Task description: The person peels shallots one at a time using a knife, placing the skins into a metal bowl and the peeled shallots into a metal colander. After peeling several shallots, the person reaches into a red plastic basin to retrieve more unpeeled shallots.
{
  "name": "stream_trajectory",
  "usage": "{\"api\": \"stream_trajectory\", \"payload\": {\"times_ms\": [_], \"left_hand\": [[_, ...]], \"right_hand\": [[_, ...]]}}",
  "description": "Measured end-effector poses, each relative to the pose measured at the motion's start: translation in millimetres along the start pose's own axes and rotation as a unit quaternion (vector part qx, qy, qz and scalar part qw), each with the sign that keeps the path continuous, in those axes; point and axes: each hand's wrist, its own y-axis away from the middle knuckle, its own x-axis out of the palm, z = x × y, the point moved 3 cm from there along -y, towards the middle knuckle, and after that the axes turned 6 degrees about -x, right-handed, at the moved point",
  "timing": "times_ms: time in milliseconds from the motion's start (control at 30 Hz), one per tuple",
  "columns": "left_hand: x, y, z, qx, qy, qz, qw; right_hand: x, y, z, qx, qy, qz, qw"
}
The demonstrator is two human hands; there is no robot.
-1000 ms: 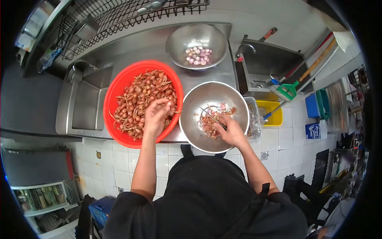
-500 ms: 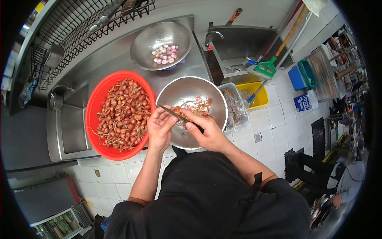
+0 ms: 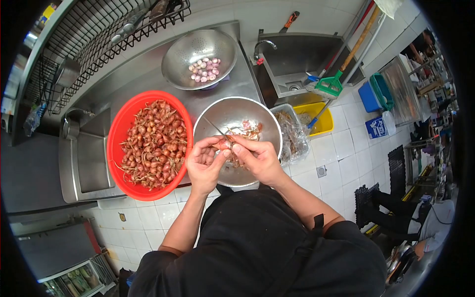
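Over the steel bowl [image 3: 208, 111] both hands meet around a small reddish shallot [image 3: 224, 145]. My left hand [image 3: 204, 161] pinches it between thumb and fingertips. My right hand [image 3: 258, 159] is closed around a knife, whose thin blade [image 3: 213, 125] points up and to the left, and its thumb also touches the shallot. Papery skins [image 3: 252, 129] lie inside the bowl. To the left stands a red basin [image 3: 115, 143] heaped with unpeeled shallots [image 3: 158, 141]. Behind, a steel colander [image 3: 175, 62] holds peeled pinkish shallots [image 3: 204, 70].
A sink [image 3: 91, 163] is at the left, another sink [image 3: 294, 79] at the back right. A plastic-lined container [image 3: 297, 143], a yellow tub [image 3: 322, 120] and a green brush [image 3: 330, 88] lie right of the bowl. Another person [image 3: 435, 220] is at the far right.
Both hands have come closer together around the shallot. The knife blade has swung to point more upward, away from my left hand's fingers.
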Motion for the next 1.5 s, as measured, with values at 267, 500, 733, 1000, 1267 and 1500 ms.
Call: {"api": "stream_trajectory", "payload": {"times_ms": [267, 500, 733, 1000, 1267, 1500], "left_hand": [[-13, -12, 14, -0.125, 0.239, 0.067, 0.961], [-7, -13, 13, -0.142, 0.134, 0.067, 0.978], [-6, -16, 18, -0.182, 0.100, 0.026, 0.978], [-7, -17, 32, -0.159, 0.079, -0.011, 0.984], [-19, -14, 15, -0.170, 0.100, 0.019, 0.980], [-25, -15, 16, -0.173, 0.092, -0.008, 0.981]], "right_hand": [[0, -1, 11, 0.188, -0.174, -0.032, 0.966], [0, -1, 12, 0.173, -0.149, -0.021, 0.973], [1, 0, 10, 0.186, -0.146, -0.041, 0.971], [8, 1, -6, 0.188, -0.135, -0.070, 0.970], [-43, -17, -27, 0.076, 0.011, -0.173, 0.982], [-37, 6, -34, 0.153, 0.086, -0.055, 0.983]]}}
